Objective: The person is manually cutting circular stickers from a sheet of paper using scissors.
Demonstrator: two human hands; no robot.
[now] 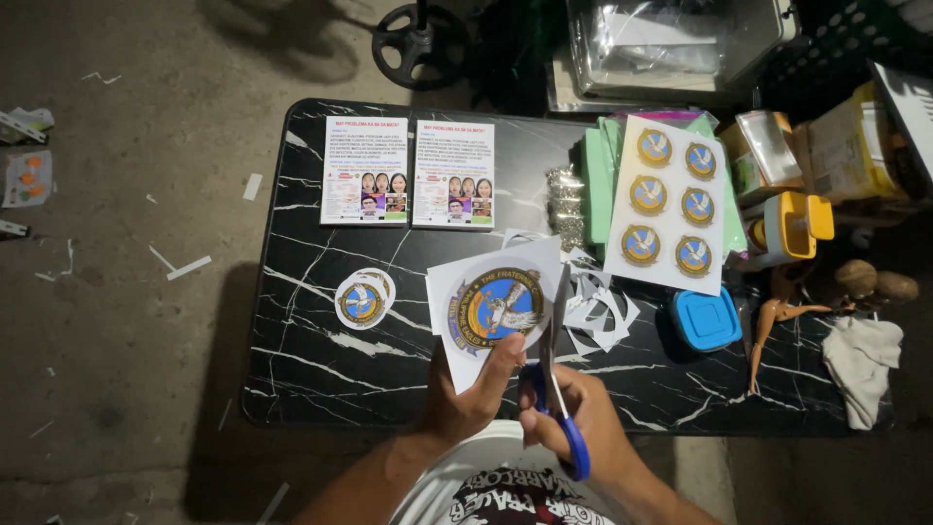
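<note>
At the near edge of the black marble-patterned tabletop, we held a white paper sheet with a round blue-and-gold emblem in our left hand. The left grip was clenched on the sheet's near corner, thumb on top, keeping the sheet raised over the tabletop's near middle. Our right hand was grasping the blue-handled scissors, fingers through the loops. The blades pointed away from us and ran along the right side of the emblem, at the sheet's edge.

Left of the sheet, a small stack of cut round emblems lay on the tabletop. Just right of the blades lay white paper offcuts with curved holes. Farther right, a white sheet of six uncut emblems rested on green paper. Two printed leaflets lay side by side at the far left. A blue square lid sat near the right, with a yellow-capped container beyond it. Paper scraps were scattered on the floor to the left.
</note>
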